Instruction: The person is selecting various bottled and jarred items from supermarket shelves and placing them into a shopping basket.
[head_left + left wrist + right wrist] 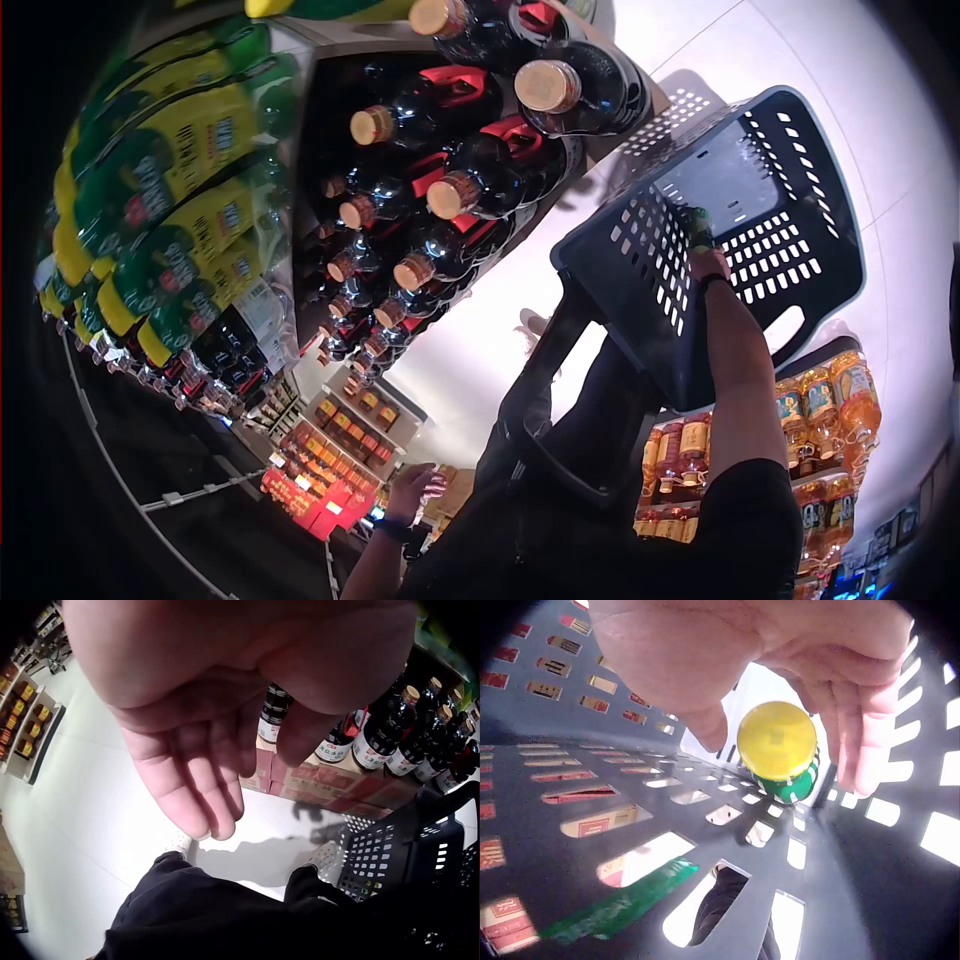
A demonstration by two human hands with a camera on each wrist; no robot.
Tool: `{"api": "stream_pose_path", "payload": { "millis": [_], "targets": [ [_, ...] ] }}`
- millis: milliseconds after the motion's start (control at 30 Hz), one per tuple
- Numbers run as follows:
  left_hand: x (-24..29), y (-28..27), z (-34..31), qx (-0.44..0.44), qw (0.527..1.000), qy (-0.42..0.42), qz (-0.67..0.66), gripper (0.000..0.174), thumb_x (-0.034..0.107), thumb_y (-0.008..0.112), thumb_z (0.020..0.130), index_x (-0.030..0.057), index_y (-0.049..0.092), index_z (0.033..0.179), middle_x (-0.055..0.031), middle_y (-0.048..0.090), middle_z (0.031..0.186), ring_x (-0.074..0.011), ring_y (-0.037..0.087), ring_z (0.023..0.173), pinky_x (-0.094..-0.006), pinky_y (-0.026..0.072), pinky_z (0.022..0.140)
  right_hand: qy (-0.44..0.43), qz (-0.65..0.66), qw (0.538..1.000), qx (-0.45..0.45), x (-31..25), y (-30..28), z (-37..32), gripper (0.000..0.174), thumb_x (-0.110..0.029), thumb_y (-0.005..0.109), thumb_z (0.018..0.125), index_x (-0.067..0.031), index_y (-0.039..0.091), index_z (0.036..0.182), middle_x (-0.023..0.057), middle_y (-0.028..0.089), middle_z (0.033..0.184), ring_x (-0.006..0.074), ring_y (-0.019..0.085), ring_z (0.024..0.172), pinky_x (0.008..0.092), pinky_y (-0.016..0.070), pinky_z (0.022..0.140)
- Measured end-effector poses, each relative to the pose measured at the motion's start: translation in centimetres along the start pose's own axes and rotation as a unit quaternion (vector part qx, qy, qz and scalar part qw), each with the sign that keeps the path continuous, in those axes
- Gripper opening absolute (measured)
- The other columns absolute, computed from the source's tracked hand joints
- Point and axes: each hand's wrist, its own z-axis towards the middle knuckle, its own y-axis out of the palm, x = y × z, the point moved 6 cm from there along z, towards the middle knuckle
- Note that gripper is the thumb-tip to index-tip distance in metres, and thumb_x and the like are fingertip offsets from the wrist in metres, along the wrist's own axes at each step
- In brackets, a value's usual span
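Inside a dark grey shopping basket (632,292), a green bottle (791,787) with a yellow cap (777,740) stands in a corner between the perforated walls. My right hand (772,645) reaches in over it; thumb and fingers are spread to either side of the cap, with gaps showing between them and the bottle. In the head view the same hand (708,263) sits just at the bottle's near end. My left hand (225,697) hangs loosely at my side, palm bare, holding nothing. Dark sauce bottles (382,735) with tan caps stand beyond it.
Rows of dark bottles (455,195) with red handles stand on stacked cartons beside the basket. Green and yellow packs (180,190) fill the left. Oil bottles (820,400) line shelves at the right. A green strip (622,904) lies against the basket's perforated wall.
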Motion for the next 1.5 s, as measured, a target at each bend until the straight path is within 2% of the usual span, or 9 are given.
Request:
{"api": "stream_pose_path", "payload": {
  "millis": [200,300,433,567,767,1133,1267,1400,1500],
  "targets": [
    [2.5,2.2,-0.1,-0.001,0.999,-0.01,0.033,0.033,0.017,0.057,0.102,-0.0041,0.058,0.128,-0.0174,0.071,0.107,-0.0237,0.072,0.092,-0.0356,0.0587,0.082,0.003,-0.023,0.999,0.049,1.1,3.9,3.7,0.088,-0.071,0.066,0.078,0.0075,0.06,0.118,0.0198,0.072,0.108,0.03,0.071,0.102,0.0391,0.0562,0.088],
    [2.4,1.8,0.6,-0.022,0.999,0.011,0.041,0.036,0.019,0.057,0.103,-0.0047,0.056,0.13,-0.0174,0.071,0.107,-0.0238,0.072,0.094,-0.0352,0.0589,0.082,0.023,0.097,0.995,0.031,2.1,1.6,0.8,0.081,-0.07,0.068,0.076,0.0049,0.065,0.106,0.0211,0.072,0.107,0.0315,0.072,0.1,0.0401,0.0579,0.086],
    [4.8,3.0,0.8,-0.029,0.998,0.05,0.029,0.037,0.017,0.057,0.101,-0.0065,0.057,0.13,-0.0168,0.072,0.106,-0.0228,0.072,0.093,-0.0342,0.0589,0.081,-0.032,0.256,0.966,-0.037,6.5,2.1,0.2,0.057,-0.053,0.068,0.085,0.0037,0.071,0.089,0.0164,0.069,0.066,0.0253,0.069,0.052,0.0371,0.0576,0.049],
    [7.3,4.5,1.4,-0.087,0.982,0.165,0.021,0.034,0.013,0.057,0.101,-0.0061,0.059,0.129,-0.0176,0.072,0.108,-0.0225,0.071,0.093,-0.0338,0.0575,0.082,-0.004,0.375,0.926,0.041,4.6,-7.4,-13.9,0.049,-0.043,0.068,0.088,0.0056,0.067,0.084,0.0097,0.061,0.057,0.019,0.061,0.044,0.0334,0.0495,0.04],
    [10.8,5.4,-0.4,-0.177,0.936,0.303,0.0,0.032,0.011,0.062,0.099,-0.0018,0.061,0.127,-0.0127,0.073,0.107,-0.0187,0.07,0.095,-0.0319,0.0554,0.086,-0.135,0.446,0.883,0.057,3.0,-18.9,-34.5,0.037,-0.036,0.069,0.09,0.0006,0.064,0.091,0.0056,0.057,0.059,0.0134,0.053,0.041,0.0272,0.0407,0.037],
    [14.4,-2.7,-8.8,-0.193,0.72,0.665,0.048,0.053,0.008,0.072,0.087,0.0052,0.056,0.137,-0.0093,0.064,0.126,-0.0189,0.064,0.111,-0.0344,0.0504,0.098,-0.473,0.425,0.761,0.128,-2.8,-25.5,-71.8,0.039,-0.014,0.065,0.085,0.0104,0.065,0.115,0.0045,0.061,0.072,0.0096,0.052,0.048,0.0225,0.0399,0.038],
    [13.2,-8.2,-13.8,-0.043,0.627,0.775,0.067,0.081,0.014,0.08,0.076,0.0098,0.043,0.148,-0.0168,0.048,0.146,-0.0339,0.053,0.129,-0.0436,0.0429,0.109,-0.509,0.401,0.76,0.05,-8.0,-20.6,-79.6,0.038,-0.017,0.064,0.085,0.0111,0.065,0.11,0.0073,0.063,0.067,0.0121,0.052,0.041,0.0229,0.0396,0.037],
    [10.8,-12.1,-17.3,0.096,0.507,0.85,0.109,0.095,0.02,0.087,0.067,0.0125,0.041,0.15,-0.0174,0.039,0.152,-0.0393,0.037,0.141,-0.0537,0.0291,0.118,-0.489,0.374,0.786,-0.059,-12.9,-14.2,-83.0,0.028,-0.02,0.065,0.087,0.0076,0.066,0.093,0.0065,0.06,0.064,0.0121,0.049,0.038,0.0238,0.035,0.035],
    [9.2,-13.2,-16.9,0.176,0.479,0.841,0.178,0.097,0.021,0.089,0.062,0.01,0.043,0.147,-0.0173,0.042,0.151,-0.0368,0.041,0.139,-0.0538,0.0304,0.117,-0.488,0.315,0.806,-0.117,-15.7,-10.5,-84.5,0.029,-0.023,0.063,0.088,0.0056,0.064,0.085,0.0074,0.057,0.058,0.014,0.047,0.035,0.0247,0.0342,0.034]
  ]
}}
